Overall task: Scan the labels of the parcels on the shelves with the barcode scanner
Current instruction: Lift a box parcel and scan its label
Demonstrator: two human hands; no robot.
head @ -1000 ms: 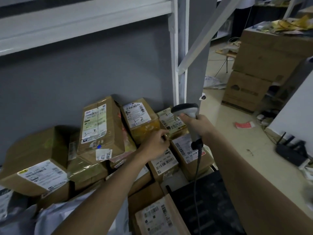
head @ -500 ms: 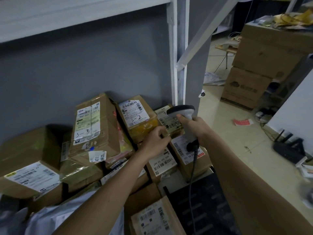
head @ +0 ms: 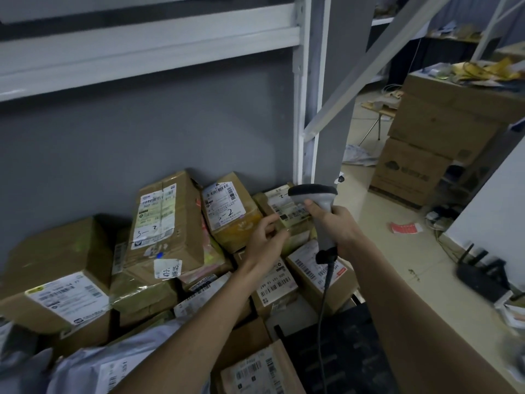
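Matt cardboard parcels (head: 167,223), glossy tape, grey plastic scanner (head: 318,206).

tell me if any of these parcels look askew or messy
Yes. The parcels are heaped, not stacked: the tall taped box leans back against the grey wall, tilted, and the yellow-taped box beside it also sits at an angle. A small white label on the tall box looks stuck on crooked.
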